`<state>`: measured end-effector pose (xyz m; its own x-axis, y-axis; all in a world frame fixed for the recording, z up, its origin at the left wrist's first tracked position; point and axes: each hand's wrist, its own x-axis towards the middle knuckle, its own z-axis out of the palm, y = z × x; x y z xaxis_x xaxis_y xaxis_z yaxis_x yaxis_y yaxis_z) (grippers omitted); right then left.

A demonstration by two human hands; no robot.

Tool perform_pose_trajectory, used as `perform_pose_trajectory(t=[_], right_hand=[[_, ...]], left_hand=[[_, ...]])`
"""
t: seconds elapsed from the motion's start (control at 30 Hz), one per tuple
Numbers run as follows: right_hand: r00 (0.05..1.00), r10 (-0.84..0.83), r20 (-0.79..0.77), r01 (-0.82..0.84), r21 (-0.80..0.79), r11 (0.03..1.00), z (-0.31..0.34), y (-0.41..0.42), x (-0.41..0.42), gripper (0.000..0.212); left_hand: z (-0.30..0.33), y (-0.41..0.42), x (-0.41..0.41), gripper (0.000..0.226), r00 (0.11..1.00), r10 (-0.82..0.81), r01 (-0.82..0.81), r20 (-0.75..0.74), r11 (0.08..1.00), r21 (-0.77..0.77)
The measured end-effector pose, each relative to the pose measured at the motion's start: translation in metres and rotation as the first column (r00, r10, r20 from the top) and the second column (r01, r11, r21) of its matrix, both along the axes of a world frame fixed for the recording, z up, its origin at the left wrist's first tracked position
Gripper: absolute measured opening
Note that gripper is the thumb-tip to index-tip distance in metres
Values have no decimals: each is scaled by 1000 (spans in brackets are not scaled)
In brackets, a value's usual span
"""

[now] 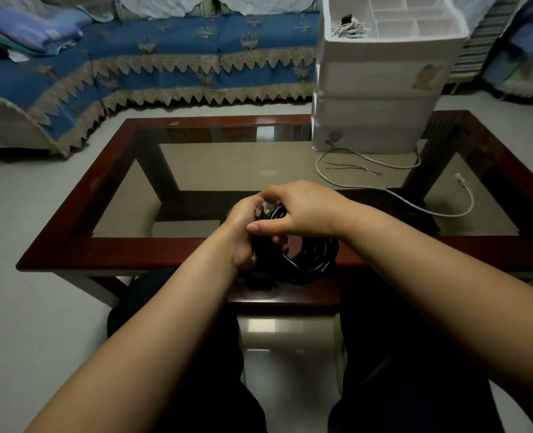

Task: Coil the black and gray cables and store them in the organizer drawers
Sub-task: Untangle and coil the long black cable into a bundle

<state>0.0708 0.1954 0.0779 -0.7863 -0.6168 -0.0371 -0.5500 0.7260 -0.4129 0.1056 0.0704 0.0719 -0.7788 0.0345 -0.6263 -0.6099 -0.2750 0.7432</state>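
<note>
Both hands, left hand (243, 232) and right hand (293, 210), clutch the bundled glossy black cable (309, 260) above the glass-topped surface's (196, 164) near edge; the loose gray cable (415, 207) lies beyond, nearer the right hand; the white plastic organizer drawers (380, 98) stand further back-right.

The black cable (305, 257) is wound into a coil above the near tabletop edge. The gray cable (415, 207) lies loose beside the white organizer (380, 89).
</note>
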Motion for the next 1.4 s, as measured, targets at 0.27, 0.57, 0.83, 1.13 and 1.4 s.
perform_pose_trajectory(t=[0.27,0.57,0.83,1.13,1.4], right_hand=[[982,-82,-168,102,115,988,3,10,-29,72],[968,-180,176,218,-229,949,-28,22,-64,49],[928,-309,209,365,-340,867,-38,36,-78,49],[896,-418,150,444,-254,859,-45,22,-83,63],[899,-389,202,432,-255,865,-44,23,-93,73]], left_hand=[[-6,8,-46,37,996,8,-8,87,1000,2],[-24,5,-76,47,995,-100,97,18,986,139],[-49,-4,-66,74,715,-555,329,-424,803,-496],[-44,10,-72,43,771,-565,46,-292,507,-861],[-43,13,-89,13,794,-560,80,-238,484,-871]])
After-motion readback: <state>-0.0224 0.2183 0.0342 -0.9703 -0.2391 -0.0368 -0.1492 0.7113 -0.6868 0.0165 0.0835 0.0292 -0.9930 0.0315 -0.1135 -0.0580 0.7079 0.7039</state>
